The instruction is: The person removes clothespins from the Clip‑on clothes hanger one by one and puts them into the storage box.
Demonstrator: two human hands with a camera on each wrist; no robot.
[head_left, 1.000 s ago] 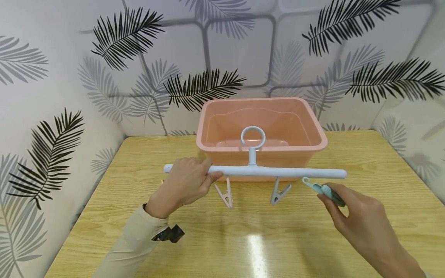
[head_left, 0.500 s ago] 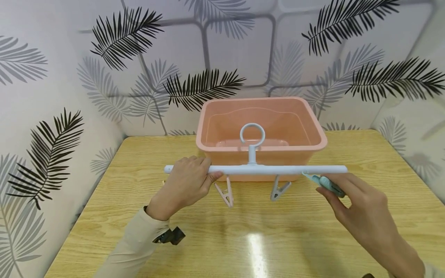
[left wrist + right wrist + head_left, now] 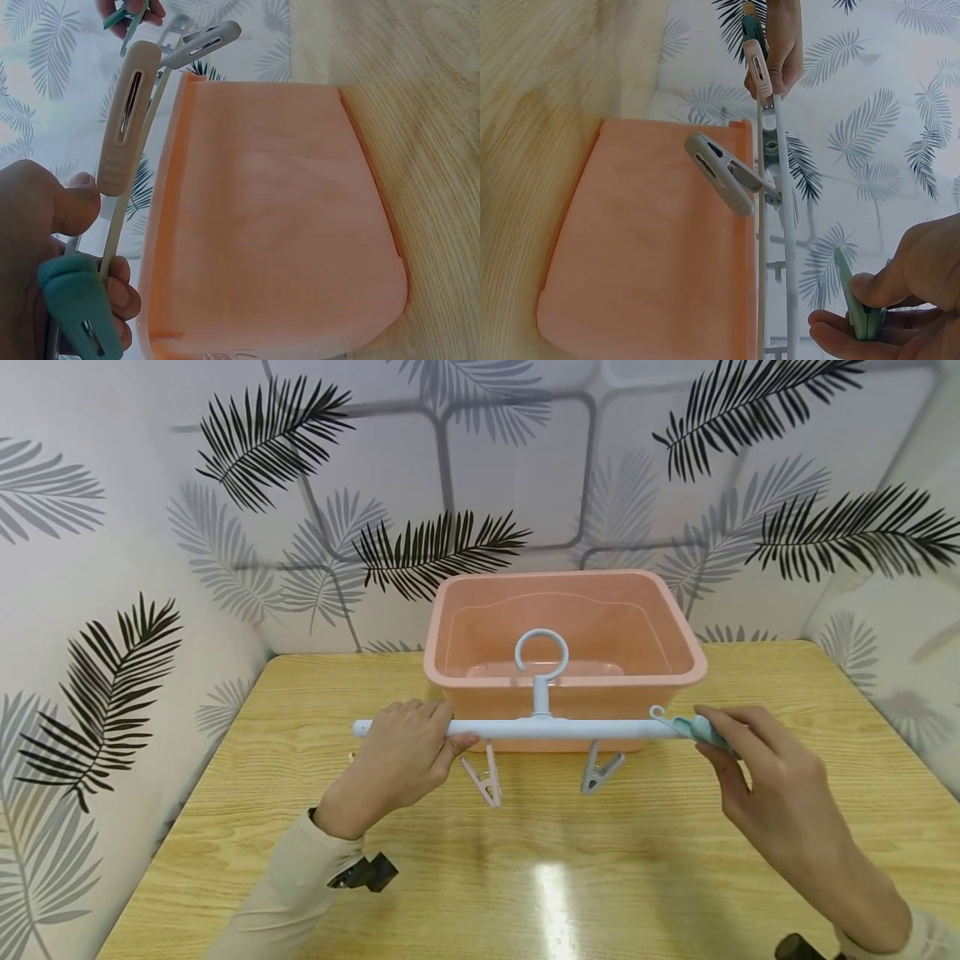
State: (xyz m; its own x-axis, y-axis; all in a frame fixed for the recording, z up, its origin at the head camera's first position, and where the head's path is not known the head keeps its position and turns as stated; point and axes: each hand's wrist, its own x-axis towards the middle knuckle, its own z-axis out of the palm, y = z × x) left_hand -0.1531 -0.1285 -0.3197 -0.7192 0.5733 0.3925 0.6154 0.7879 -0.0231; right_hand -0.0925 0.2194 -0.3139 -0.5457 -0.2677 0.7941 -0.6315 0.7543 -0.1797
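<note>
My left hand [image 3: 405, 764] grips the left part of a light blue clip hanger [image 3: 570, 728], its round hook [image 3: 542, 653] pointing up. Below the bar hang a pink clip [image 3: 487, 781] and a grey clip [image 3: 597, 770]. A teal clip [image 3: 82, 300] sits by the left fingers in the left wrist view. Between thumb and fingers, my right hand [image 3: 783, 789] pinches a mint green clip [image 3: 705, 729] at the bar's right end. The clip's small curled hook shows just above the bar's edge in the head view. Whether it touches the bar, I cannot tell.
Behind the hanger stands a pink plastic tub [image 3: 566, 681] on the wooden table [image 3: 465, 893], near the leaf-patterned wall [image 3: 517, 468]. A bit of yellow [image 3: 352, 757] shows beside the left hand.
My right hand has raised the mint green clip from below the bar to its level, covering the bar's right end. The hanger has shifted slightly left; the left hand keeps its grip.
</note>
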